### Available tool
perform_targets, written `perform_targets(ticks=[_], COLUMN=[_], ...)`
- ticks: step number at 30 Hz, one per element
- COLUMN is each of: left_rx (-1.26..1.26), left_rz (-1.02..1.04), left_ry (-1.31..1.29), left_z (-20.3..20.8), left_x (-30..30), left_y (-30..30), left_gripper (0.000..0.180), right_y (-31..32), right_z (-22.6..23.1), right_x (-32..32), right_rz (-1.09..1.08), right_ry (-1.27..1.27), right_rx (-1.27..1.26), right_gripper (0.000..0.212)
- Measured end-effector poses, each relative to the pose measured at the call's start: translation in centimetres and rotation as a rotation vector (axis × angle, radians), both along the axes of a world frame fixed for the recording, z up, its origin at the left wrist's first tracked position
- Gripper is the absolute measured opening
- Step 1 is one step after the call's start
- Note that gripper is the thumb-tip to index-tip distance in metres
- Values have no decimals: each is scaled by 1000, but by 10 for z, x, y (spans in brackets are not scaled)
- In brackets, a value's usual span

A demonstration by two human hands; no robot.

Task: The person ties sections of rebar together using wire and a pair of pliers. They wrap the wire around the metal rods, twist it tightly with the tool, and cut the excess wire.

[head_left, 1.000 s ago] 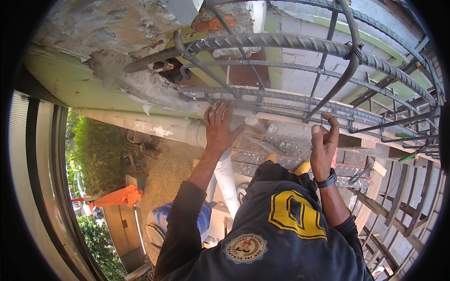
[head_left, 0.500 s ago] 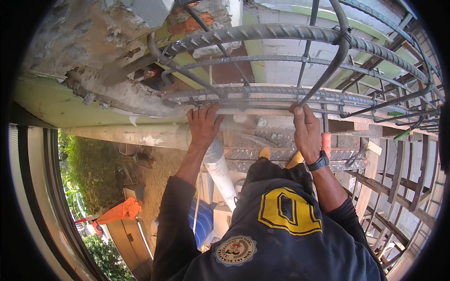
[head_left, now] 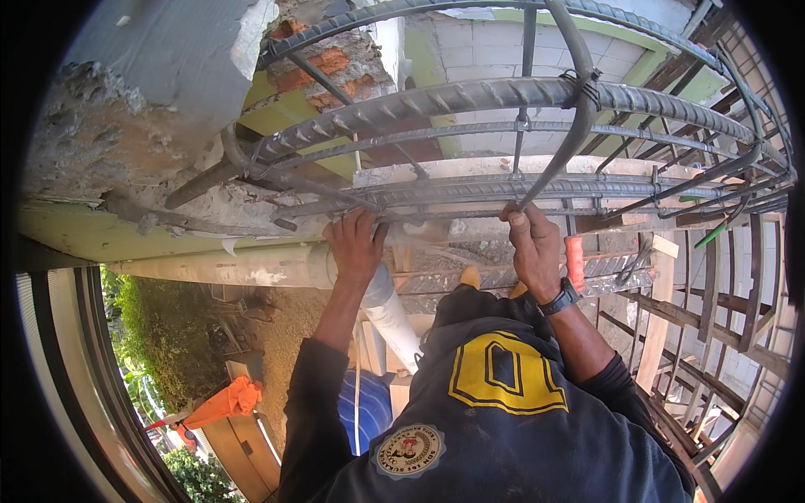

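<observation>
A rebar cage (head_left: 453,101) of ribbed bars and bent stirrups runs across the upper view. My left hand (head_left: 356,243) is closed over its lower near bar (head_left: 419,217), fingertips curled at the bar by the left part of the cage. Farther right, my right hand (head_left: 535,251), with a dark watch at the wrist, pinches the lower bend of a stirrup (head_left: 558,159) where it meets the lower bars. The bars partly hide the fingertips of both hands. Dark tie wire (head_left: 584,81) binds that stirrup to a thick upper bar.
Broken concrete (head_left: 109,126) and exposed brick (head_left: 314,67) stand at the upper left. A grey-white pipe (head_left: 390,323) slopes below my left hand. A tool's red handle (head_left: 574,264) is beside my right wrist. Timber scaffolding (head_left: 713,293) stands right; orange cloth (head_left: 226,402) hangs lower left.
The cage and broken wall sit lower in the view, and the bar ends at the left show more sharply. Both hands stay on the cage, slightly lower in the picture.
</observation>
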State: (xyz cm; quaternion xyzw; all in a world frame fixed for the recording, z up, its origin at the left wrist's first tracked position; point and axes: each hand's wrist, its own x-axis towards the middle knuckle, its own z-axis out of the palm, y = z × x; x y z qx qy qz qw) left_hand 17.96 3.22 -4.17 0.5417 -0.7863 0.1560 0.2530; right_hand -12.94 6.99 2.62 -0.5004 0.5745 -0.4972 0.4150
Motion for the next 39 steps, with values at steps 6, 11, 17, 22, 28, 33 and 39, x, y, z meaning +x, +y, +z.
perform_targets(ticks=[6,11,17,22,28,33,39], left_rx=[64,112,367,467,469,536,483], left_rz=[-42,-99,-43,-72,-170,-164,-160], left_ry=[-27,9,131,54,-69,3,-13], left_z=[29,35,55,90,77,72,71], left_x=[-11,-9,-1,-13,-5,-1,-3], left_y=[1,3,-9,-34,-41,-39,-37], left_gripper=[32,26,34,46,52,50,46], right_y=[4,5,5,4,5,6,7], right_z=[-6,-8,-12,-10,-3,1,2], right_x=[11,11,6,8,14,12,14], right_rz=[-92,-84,-56,-42,-69,-70,-83], right_ry=[-75,-58,-62,-154,-84,-47,-77], right_rx=[-63,-57,-50,-68,-63,-21,-4], right_gripper=[25,22,22,28,29,24,24])
